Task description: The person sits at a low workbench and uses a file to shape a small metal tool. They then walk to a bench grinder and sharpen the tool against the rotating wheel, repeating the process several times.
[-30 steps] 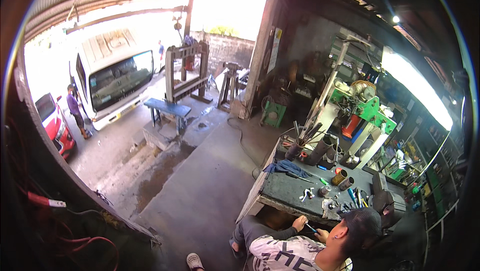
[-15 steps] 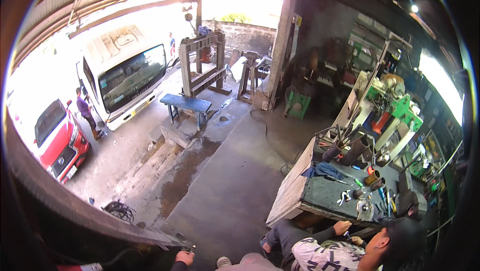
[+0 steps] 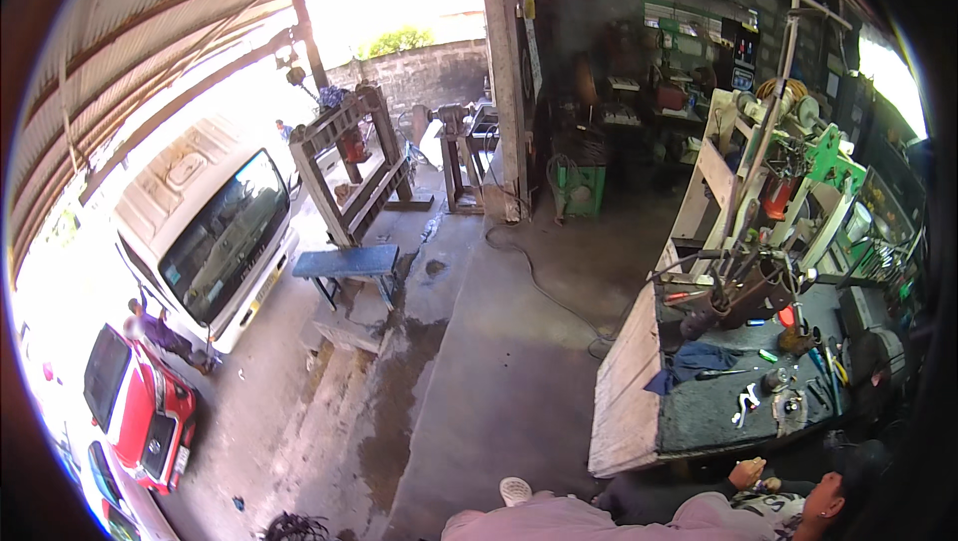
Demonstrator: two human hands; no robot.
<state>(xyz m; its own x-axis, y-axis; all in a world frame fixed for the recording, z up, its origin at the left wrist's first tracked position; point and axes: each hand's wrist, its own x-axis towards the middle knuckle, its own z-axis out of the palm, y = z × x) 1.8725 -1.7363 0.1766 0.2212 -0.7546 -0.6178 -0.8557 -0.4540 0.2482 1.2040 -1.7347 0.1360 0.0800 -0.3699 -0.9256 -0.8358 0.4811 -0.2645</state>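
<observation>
Neither my left hand nor my right hand shows in the head view. Pale pink clothing (image 3: 579,518) spans the lower edge, with a light-soled shoe (image 3: 515,491) beside it. At the lower right a co-worker (image 3: 823,496) sits by the workbench (image 3: 689,421). That person's hands (image 3: 746,474) are raised close together in front of the chest; what they hold is too small to tell. On the bench lie a dark blue cloth (image 3: 699,361), a white metal part (image 3: 745,405), a round metal part (image 3: 789,404) and several hand tools (image 3: 830,366).
A blue bench (image 3: 346,263) stands before a steel press frame (image 3: 349,167). A cable (image 3: 544,291) runs over the floor toward the workbench. At the left are a white truck (image 3: 200,227), a red car (image 3: 140,406) and a person (image 3: 165,333) bending between them. Green machinery (image 3: 579,189) stands behind.
The view has swung to the right and tilted. A hand in a dark sleeve at the lower left has gone out of sight. The person near the truck now leans over.
</observation>
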